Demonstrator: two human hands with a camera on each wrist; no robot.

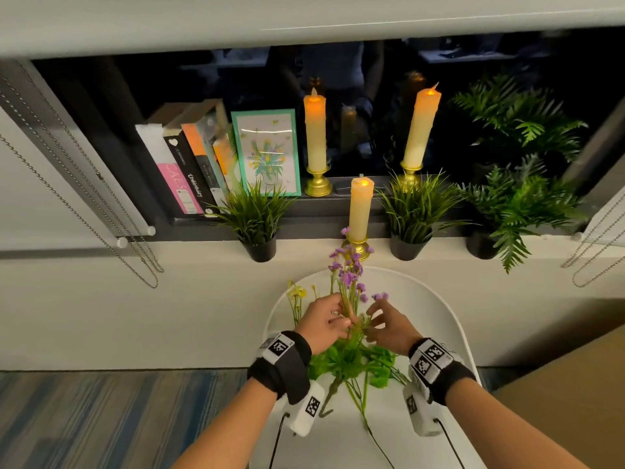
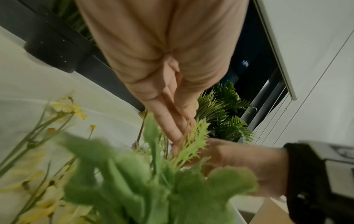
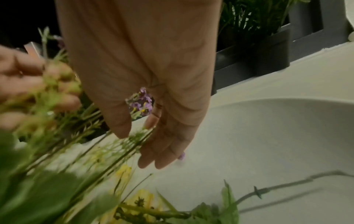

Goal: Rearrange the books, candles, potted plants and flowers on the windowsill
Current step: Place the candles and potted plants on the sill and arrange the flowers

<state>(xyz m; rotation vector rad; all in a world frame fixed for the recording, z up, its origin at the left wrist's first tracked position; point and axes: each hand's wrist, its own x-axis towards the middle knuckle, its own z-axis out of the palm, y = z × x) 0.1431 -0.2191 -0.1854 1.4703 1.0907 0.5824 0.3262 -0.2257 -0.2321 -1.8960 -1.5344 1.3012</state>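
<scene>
Left hand [image 1: 323,321] pinches purple flower stems [image 1: 348,282] above the white tabletop [image 1: 439,319]. Right hand [image 1: 389,328], fingers loosely spread, touches the stems, gripping nothing. Black pots [image 1: 261,249] hold grass plants.

an office windowsill dressed up like home

this is looking like an office: striped blue-grey carpet tiles [image 1: 101,418] are covering the floor, roller blinds with bead chains [image 1: 77,211] are hanging at a dark-framed window [image 1: 101,137], and the night glass is reflecting desks. a white moulded chair [image 1: 436,299] is standing against the plain wall, while books [image 1: 182,170], candles [image 1: 315,130] and potted plants [image 1: 411,214] are lining the sill.
</scene>
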